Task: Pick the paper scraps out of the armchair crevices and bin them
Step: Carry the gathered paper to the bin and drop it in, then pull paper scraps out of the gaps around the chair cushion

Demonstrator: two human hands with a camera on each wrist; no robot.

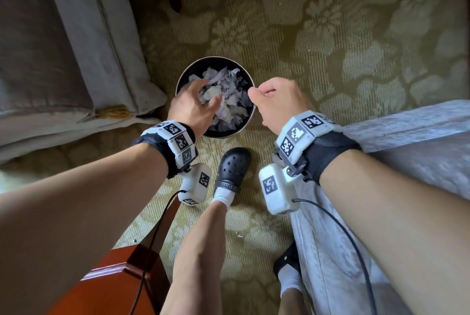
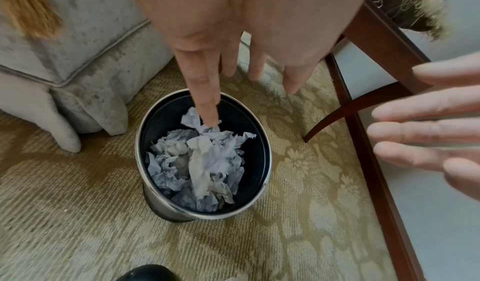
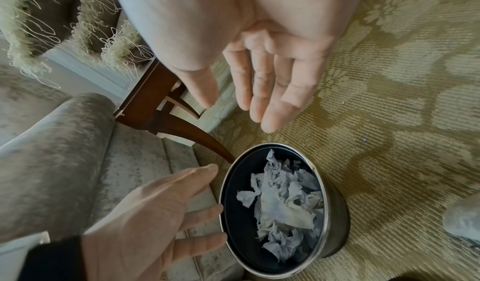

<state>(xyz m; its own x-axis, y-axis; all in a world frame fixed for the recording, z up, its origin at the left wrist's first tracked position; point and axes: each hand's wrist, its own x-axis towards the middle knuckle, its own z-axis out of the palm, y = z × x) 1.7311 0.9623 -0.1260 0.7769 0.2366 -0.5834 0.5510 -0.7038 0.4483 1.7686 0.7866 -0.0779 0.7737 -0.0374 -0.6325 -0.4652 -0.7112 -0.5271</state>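
Note:
A round black bin with a metal rim [image 1: 195,66] [image 2: 161,125] [image 3: 233,182] stands on the carpet, holding crumpled pale paper scraps [image 1: 229,85] [image 2: 207,162] [image 3: 283,203]. My left hand [image 1: 201,97] [image 2: 246,80] [image 3: 182,209] hovers over the bin's left side with straight, spread fingers and holds nothing. One scrap [image 2: 192,119] lies by its index fingertip, and I cannot tell if they touch. My right hand [image 1: 264,93] [image 3: 233,109] [image 2: 420,133] hangs just right of the bin, fingers relaxed and palm empty.
A grey upholstered armchair with a skirt and a gold tassel [image 1: 63,47] [image 2: 78,39] stands left of the bin. More grey upholstery [image 1: 407,149] lies under my right arm. Dark wooden table legs [image 2: 376,45] [image 3: 161,117], my black clog [image 1: 234,169] and small crumbs [image 1: 239,235] sit on the patterned carpet.

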